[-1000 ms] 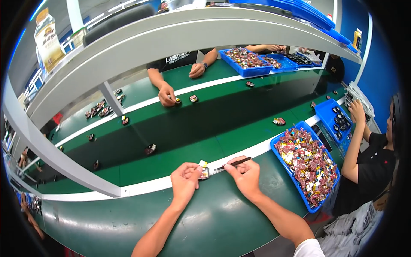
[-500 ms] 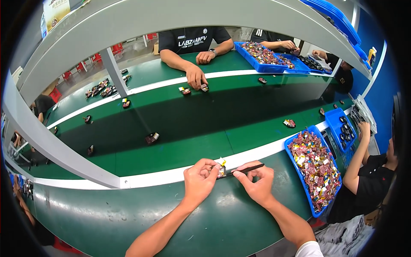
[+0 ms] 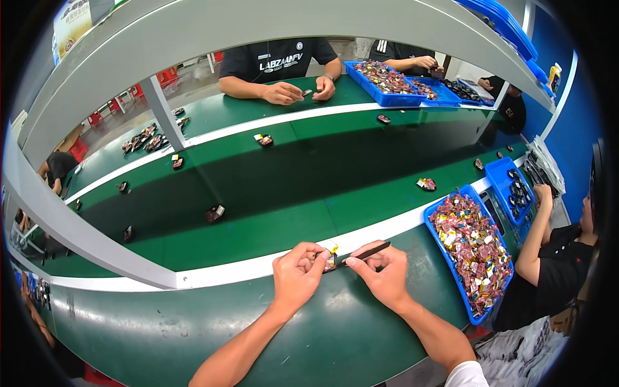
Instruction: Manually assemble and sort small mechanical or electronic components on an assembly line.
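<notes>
My left hand (image 3: 296, 274) is closed, pinching a small part with a yellow tab (image 3: 332, 258) between thumb and fingers just above the near edge of the green bench (image 3: 225, 329). My right hand (image 3: 383, 271) grips a slim black tool (image 3: 374, 251) between thumb and fingers. The tool's back end points up and to the right, and its front end is by the part. My fingers cover much of the part, so its exact kind is unclear.
A blue tray (image 3: 475, 317) heaped with small pink, white and yellow parts stands to my right, with another blue tray (image 3: 493, 169) of black pieces beyond. Several small parts, including a dark one (image 3: 214, 214), lie on the green belt (image 3: 277, 187). A grey frame (image 3: 97, 232) arches overhead. Co-workers sit opposite and at right.
The co-worker opposite has lifted a part off the belt and now holds it nearer their body in both hands. The view has shifted slightly. My hands keep almost the same hold.
</notes>
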Action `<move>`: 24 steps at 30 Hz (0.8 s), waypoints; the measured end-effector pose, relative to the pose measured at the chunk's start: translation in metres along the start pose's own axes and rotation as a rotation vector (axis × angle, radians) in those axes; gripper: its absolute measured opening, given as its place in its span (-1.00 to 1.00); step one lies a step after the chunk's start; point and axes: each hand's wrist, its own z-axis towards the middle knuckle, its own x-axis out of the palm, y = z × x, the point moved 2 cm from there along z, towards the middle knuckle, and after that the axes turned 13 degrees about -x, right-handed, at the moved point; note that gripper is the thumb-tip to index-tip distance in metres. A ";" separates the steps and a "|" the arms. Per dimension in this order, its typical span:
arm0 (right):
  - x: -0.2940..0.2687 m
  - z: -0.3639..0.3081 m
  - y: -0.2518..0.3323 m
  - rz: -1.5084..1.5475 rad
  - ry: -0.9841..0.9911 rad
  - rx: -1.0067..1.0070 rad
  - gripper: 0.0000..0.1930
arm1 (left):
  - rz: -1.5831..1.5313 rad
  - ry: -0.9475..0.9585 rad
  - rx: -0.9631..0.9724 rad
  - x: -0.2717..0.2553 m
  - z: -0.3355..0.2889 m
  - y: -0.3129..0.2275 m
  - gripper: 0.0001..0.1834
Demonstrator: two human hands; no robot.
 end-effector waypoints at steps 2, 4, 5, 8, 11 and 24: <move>-0.001 0.001 -0.002 0.092 -0.010 0.059 -0.88 | -0.014 -0.025 0.049 0.001 -0.001 0.000 -0.90; -0.004 0.000 -0.008 0.262 -0.023 0.208 -0.91 | 0.017 0.027 -0.021 0.000 -0.002 -0.002 -0.87; -0.005 0.001 -0.007 0.264 -0.029 0.204 -0.91 | 0.021 0.030 -0.017 -0.001 -0.002 -0.003 -0.87; -0.008 0.008 0.001 0.379 -0.035 0.283 -0.92 | -0.073 0.144 -0.121 -0.002 -0.003 -0.007 -0.82; -0.009 0.010 0.009 0.407 -0.010 0.416 -0.91 | -0.141 0.234 -0.192 -0.006 -0.002 -0.011 -0.78; -0.005 0.006 0.008 0.485 -0.088 0.409 -0.87 | -0.321 0.489 -0.196 -0.014 0.006 -0.011 -0.68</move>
